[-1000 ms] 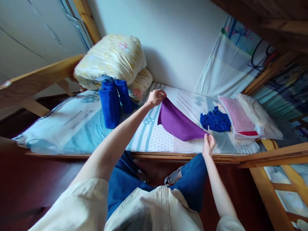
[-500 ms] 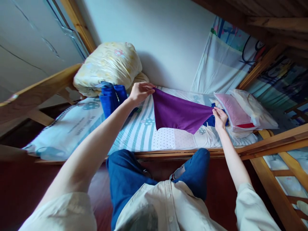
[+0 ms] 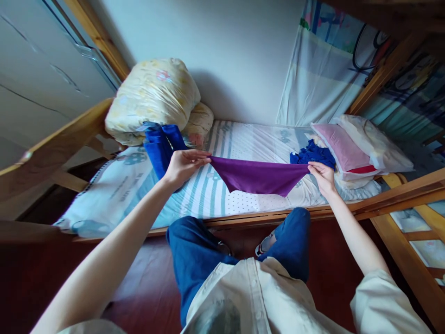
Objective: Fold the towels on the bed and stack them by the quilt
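Note:
A plain purple cloth (image 3: 259,178) hangs stretched between my hands, above the bed. My left hand (image 3: 187,166) pinches its upper left corner between thumb and fingers. At the upper right corner, my right hand (image 3: 322,176) pinches the fabric the same way. The cloth's top edge runs nearly level and taut, while its lower edge hangs free. Behind my right hand lies a crumpled blue garment (image 3: 313,154). Folded blue cloth (image 3: 158,146) stands beyond my left hand, against a bundled quilt.
The bed (image 3: 205,202) has a patterned sheet and a wooden frame. A yellowish quilt bundle (image 3: 153,99) sits at the back left. Pink and white pillows (image 3: 344,146) lie at the right end. A wooden rail (image 3: 399,199) crosses the right front. A printed curtain (image 3: 316,79) hangs behind.
My left hand has moved down and left, bringing the cloth's top edge from slanted to nearly level and pulled wider. The view has shifted slightly, showing more of the blue garment at right.

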### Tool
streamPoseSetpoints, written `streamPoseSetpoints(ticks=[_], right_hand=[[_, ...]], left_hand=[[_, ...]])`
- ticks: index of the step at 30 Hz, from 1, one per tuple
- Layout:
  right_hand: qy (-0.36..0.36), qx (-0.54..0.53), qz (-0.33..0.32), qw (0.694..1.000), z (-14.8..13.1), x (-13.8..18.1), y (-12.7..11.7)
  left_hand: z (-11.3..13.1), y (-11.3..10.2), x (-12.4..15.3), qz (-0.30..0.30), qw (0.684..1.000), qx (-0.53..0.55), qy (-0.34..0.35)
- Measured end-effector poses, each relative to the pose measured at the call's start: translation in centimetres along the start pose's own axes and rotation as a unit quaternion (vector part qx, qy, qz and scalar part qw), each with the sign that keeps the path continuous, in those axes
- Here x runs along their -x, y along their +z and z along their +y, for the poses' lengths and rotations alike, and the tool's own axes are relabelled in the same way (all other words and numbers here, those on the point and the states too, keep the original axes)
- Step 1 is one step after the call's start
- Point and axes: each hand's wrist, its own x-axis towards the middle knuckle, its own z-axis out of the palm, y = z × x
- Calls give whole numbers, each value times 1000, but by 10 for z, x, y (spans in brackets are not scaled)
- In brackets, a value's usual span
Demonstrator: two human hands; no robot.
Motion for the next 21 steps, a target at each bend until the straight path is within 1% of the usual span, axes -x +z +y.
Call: streamPoseSetpoints(ticks=[3,5,7,10,13,15,18,21], right_hand=[[33,-5,-20,999,3,10,-5],[59,-15,-35,998,5,11,-7],[89,-29,-50,994,9,9,-6],[128,-39,-73,988,20,0,1],[155,-35,-92,983,36,-18,13],[158,-31,-89,983,48,-34,25],[139,-3,-68,988,63,-64,44],[96,26,-64,993,76,-91,61]], left_hand=[[-6,-5,17,-24,999,10,-47],[-9,-7,22,-28,997,17,-72],[-13,-7,22,-31,995,22,-90],[-22,-5,15,-42,993,21,-105],[-36,2,-2,-45,993,23,-110],[-47,8,-19,-36,993,24,-111],[-58,21,-50,-8,994,8,-108],[-62,33,-82,45,995,-15,-92]])
